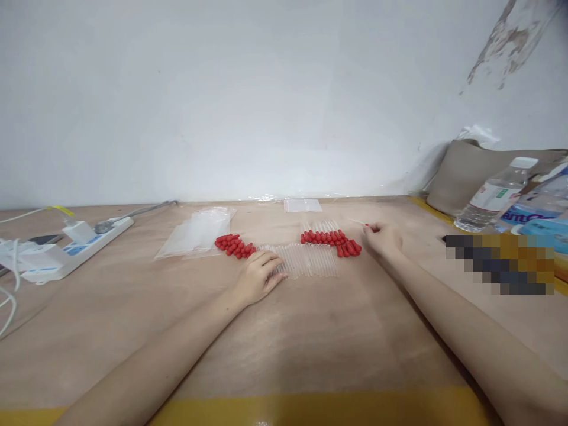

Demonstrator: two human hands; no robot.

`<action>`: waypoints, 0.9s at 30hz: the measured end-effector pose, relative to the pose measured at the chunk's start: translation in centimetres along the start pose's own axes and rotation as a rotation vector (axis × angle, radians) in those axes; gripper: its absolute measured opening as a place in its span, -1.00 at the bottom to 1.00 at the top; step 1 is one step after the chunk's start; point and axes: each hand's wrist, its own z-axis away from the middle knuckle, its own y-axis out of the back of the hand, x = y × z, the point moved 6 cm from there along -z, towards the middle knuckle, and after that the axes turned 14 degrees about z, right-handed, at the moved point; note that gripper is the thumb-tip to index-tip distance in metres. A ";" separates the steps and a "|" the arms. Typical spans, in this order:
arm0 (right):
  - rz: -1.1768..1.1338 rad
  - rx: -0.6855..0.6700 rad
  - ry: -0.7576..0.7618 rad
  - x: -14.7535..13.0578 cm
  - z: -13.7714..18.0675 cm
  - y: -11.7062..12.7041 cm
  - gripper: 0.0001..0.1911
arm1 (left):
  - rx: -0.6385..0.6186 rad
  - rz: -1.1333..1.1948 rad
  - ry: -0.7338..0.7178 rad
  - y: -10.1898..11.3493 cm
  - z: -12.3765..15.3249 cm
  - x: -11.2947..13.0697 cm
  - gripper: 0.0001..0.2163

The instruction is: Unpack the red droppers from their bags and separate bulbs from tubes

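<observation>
My left hand (261, 275) rests over the left end of a row of clear thin tubes (310, 261), fingers loosely curved and thumb apart from them. Just beyond it lies a pile of loose red rubber bulbs (233, 245). Out to the right, my right hand (384, 236) pinches a thin dropper (357, 221), its clear tube pointing left and a bit of red showing at the fingertips. Between the hands, several droppers with red bulbs (326, 237) lie side by side, clear ends toward the wall. More red bulbs (349, 248) sit at their right end.
Clear plastic bags (195, 234) lie back left, with a small zip bag (302, 205) near the wall. A power strip (84, 248) with cables occupies the left. At right stand a water bottle (494, 195), a grey-brown bag (452, 177) and a blurred-out dark object (497, 266).
</observation>
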 end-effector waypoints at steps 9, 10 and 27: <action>0.178 -0.090 0.104 -0.1 -4.4 -1.9 -0.60 | -0.051 0.088 0.049 0.4 0.4 -0.2 -0.76; 0.185 -0.104 0.108 -0.2 -4.6 -2.2 -0.60 | -0.057 0.095 0.056 0.5 0.5 -0.3 -0.77; -0.042 0.129 0.099 -3.6 -0.6 2.0 -0.67 | -0.109 0.067 0.085 0.7 1.1 -0.8 -0.73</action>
